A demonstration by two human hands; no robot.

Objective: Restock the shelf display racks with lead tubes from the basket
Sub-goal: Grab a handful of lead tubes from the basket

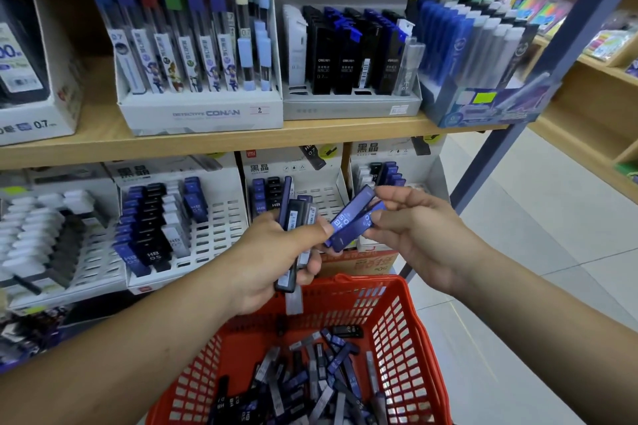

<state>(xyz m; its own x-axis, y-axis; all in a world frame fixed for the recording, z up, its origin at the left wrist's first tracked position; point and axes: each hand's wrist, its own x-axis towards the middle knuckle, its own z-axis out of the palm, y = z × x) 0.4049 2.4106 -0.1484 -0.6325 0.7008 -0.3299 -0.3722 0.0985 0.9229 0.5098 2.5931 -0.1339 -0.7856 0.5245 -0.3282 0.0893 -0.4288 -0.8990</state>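
1. While the fingers (397, 195) of the right hand (421, 235) pinch two blue lead tubes (352, 217) between thumb and fingertips, the pair lies slanted, with the upper ends toward the shelving and the lower ends reaching the tip of the other hand's thumb
2. The left hand (272, 262) has its fingers (312, 267) clenched round a bundle of tubes (293, 217), black, grey and blue, held roughly upright, and one black tube pokes out below the palm
3. From where I stand, both hands hover close together above the far rim of the red basket (407, 317), at the level of the lower shelf
4. Down in the basket lies a loose heap of lead tubes (328, 366), dark blue, black and grey, pointing every which way
5. Just behind the hands stands the middle rack (324, 198), white and slotted, with a few blue and black tubes at its back left
6. Beside it, the left rack (207, 228) carries rows of blue, black and grey tubes marked HB 0.5 along its left part
7. The right rack (379, 172) shows a small cluster of grey and blue tubes, partly hidden by the right hand
8. On the upper shelf (241, 138) sit a Conan box (203, 112) of tall tubes with coloured caps and a grey tray (348, 102) of black and blue ones
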